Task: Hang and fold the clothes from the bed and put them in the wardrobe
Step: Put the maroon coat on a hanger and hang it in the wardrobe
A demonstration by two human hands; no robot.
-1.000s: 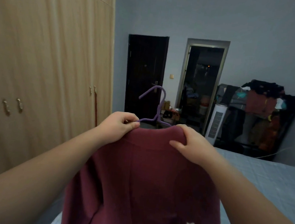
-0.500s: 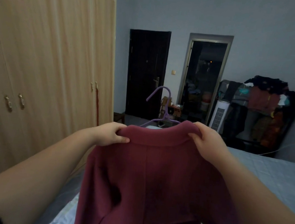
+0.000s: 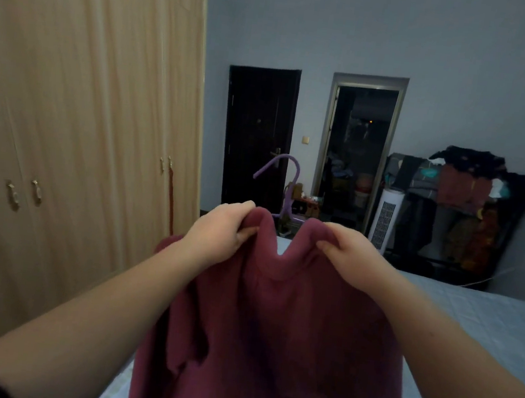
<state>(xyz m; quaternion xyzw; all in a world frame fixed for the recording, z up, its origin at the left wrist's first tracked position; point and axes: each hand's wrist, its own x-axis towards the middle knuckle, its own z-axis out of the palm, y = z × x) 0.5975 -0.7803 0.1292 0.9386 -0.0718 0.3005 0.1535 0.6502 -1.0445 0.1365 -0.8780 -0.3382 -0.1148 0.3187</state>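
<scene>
Here, I see both hands pinching the maroon sweater [image 3: 272, 331] at its neckline, left hand [image 3: 221, 230] and right hand [image 3: 351, 258] either side of the purple hanger [image 3: 284, 181], whose hook rises upright between them; the sweater hangs above the bed [image 3: 469, 320], with the closed wardrobe [image 3: 84, 113] left of the sweater.

A person's left hand [image 3: 218, 228] and right hand [image 3: 351, 254] pinch the neckline of a maroon sweater [image 3: 271, 340] on a purple hanger [image 3: 283, 188], held above the bed [image 3: 485, 325] beside a closed wooden wardrobe [image 3: 75, 131].
</scene>
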